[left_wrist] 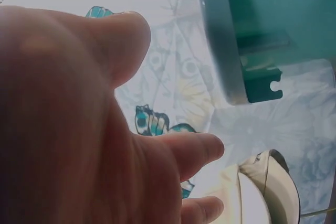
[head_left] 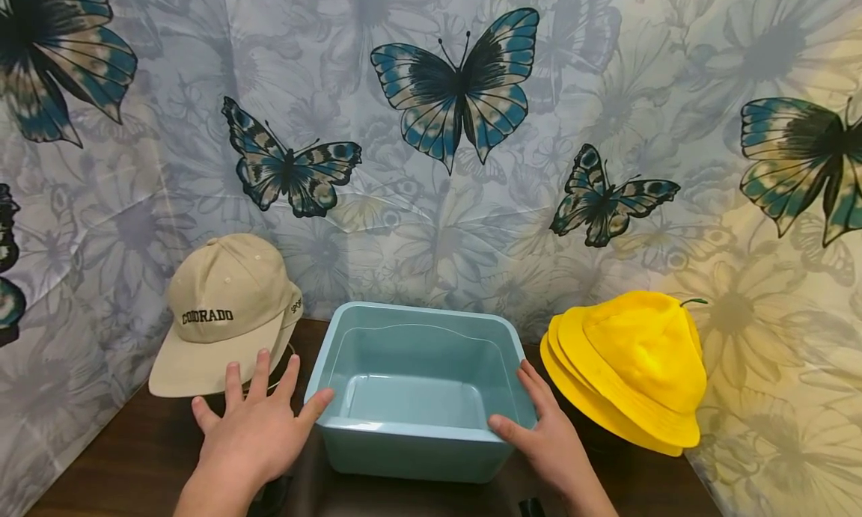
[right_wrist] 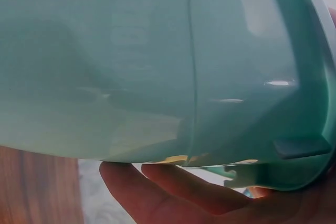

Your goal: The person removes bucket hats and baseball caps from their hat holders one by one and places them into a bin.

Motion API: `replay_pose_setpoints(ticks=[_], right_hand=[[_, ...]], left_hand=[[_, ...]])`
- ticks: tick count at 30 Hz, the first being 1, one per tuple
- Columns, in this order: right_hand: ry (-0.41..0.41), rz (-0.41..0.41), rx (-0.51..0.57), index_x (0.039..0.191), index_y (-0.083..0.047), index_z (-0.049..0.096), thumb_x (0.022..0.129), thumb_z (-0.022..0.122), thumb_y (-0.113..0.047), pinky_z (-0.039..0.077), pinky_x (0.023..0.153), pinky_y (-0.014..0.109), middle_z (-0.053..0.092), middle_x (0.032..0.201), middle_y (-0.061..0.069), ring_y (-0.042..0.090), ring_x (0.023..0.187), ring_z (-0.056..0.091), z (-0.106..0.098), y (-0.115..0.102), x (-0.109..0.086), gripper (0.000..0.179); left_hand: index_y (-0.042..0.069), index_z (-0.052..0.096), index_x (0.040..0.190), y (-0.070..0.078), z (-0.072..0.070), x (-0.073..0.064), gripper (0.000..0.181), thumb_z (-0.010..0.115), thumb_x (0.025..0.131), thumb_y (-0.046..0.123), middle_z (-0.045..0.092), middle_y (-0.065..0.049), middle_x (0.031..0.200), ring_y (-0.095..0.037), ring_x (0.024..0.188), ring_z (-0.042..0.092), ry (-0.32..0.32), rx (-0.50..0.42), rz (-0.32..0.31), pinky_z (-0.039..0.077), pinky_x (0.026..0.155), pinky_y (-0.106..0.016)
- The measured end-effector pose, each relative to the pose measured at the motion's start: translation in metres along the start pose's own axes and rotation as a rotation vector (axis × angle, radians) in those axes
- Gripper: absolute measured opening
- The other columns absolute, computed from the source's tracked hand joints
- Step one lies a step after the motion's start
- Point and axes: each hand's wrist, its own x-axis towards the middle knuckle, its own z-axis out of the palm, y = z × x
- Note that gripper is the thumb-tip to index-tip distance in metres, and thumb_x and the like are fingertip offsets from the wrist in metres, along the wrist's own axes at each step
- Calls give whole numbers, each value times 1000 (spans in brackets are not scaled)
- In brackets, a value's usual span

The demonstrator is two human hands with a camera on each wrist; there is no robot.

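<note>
An empty light-blue plastic bin [head_left: 417, 450] stands on the dark table in the middle of the head view. My right hand [head_left: 548, 435] grips its front right corner, thumb over the rim and fingers along the outer right side. Those fingers [right_wrist: 157, 187] touch the wall below the rim in the right wrist view. My left hand [head_left: 252, 435] is spread just left of the bin, holding nothing; in the left wrist view its thumb [left_wrist: 126, 45] is apart from the bin. Beyond that hand sits a beige cap [head_left: 229, 292] marked COLORADO, with another cap partly hidden behind it.
Several yellow bucket hats [head_left: 633, 360] are stacked right of the bin. A butterfly-print cloth [head_left: 438, 233] hangs close behind everything. Small black objects, partly cut off or hidden, lie at the front edge of the brown table [head_left: 121, 450].
</note>
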Motion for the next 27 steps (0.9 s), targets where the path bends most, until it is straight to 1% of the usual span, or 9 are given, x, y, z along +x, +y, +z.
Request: replay_pose_setpoints(ticks=[10, 19, 23, 25, 27], right_hand=[[15, 0, 16, 159, -12, 25, 86, 74, -51, 23, 106, 70, 12, 165, 0, 39, 146, 18, 2, 2, -1, 96], [25, 2, 25, 159, -10, 25, 86, 74, -50, 26, 105, 69, 12, 165, 2, 40, 145, 20, 3, 3, -1, 96], [22, 8, 42, 159, -10, 25, 86, 74, -50, 29, 104, 69, 12, 165, 3, 41, 144, 22, 3, 3, -1, 96], [23, 6, 44, 159, -10, 25, 86, 74, -50, 29, 104, 69, 12, 165, 3, 41, 144, 22, 3, 3, -1, 96], [25, 2, 40, 159, -11, 25, 86, 74, -50, 27, 104, 69, 12, 165, 2, 40, 144, 21, 3, 3, 0, 96]], left_hand=[[16, 22, 160, -3, -2, 1, 111, 17, 79, 91, -4, -29, 160, -58, 137, -19, -9, 11, -5, -19, 86, -81], [17, 21, 160, -6, -1, 1, 109, 17, 80, 91, -3, -29, 160, -59, 137, -18, 8, 17, 5, -20, 86, -81], [16, 22, 160, -15, -5, -1, 106, 21, 83, 89, -2, -30, 160, -59, 137, -18, 32, 25, 18, -19, 85, -82], [15, 22, 160, -23, -8, -1, 106, 23, 84, 88, -1, -31, 160, -61, 136, -16, 60, 27, 28, -17, 85, -83], [14, 21, 160, -35, -12, 0, 104, 25, 85, 86, -2, -32, 159, -62, 136, -14, 97, 27, 40, -12, 84, -85]])
